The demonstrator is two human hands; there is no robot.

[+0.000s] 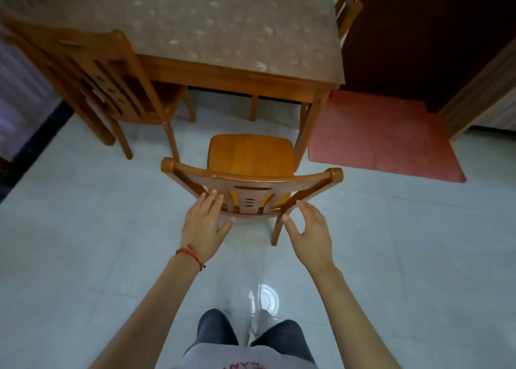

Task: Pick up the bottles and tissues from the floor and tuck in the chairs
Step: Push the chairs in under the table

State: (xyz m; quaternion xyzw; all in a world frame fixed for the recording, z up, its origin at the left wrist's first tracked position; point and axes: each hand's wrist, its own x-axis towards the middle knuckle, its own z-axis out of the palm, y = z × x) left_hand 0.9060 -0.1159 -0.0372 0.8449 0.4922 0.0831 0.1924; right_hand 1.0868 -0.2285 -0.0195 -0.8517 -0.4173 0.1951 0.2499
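Far left, a wooden chair (111, 80) with a slatted, cut-out back sits at an angle, its seat pushed partly under the counter (223, 33). The counter has orange-brown wooden legs and apron, and a glossy brown cover dotted with pale leaf shapes.

Down at the near edge, the left hand (205, 226) wears a red string bracelet (190, 252) at the wrist. The grip here is open: fingers straight and together, tips touching the lower left of the back of the middle chair (251, 159), thumb spread wide toward the centre.

That middle chair is the one in play. It has a smooth, rounded, honey-coloured seat, a curved top rail with knobbed ends and a slotted centre splat. It stands on the pale, shiny tiled floor (83, 257), well out from the counter, the seat's front edge short of the counter's right front leg.

The right hand (310, 229) has a loose, open grip too, fingers gently bent, holding nothing. Forefinger and thumb sit just beside the chair's right back post; whether they touch it, I cannot tell.

Farther right, a flat, rough-looking red mat (391, 136) lies before a dark door (418, 33). Another wooden chair (349, 8) peeks out at the counter's far right corner.
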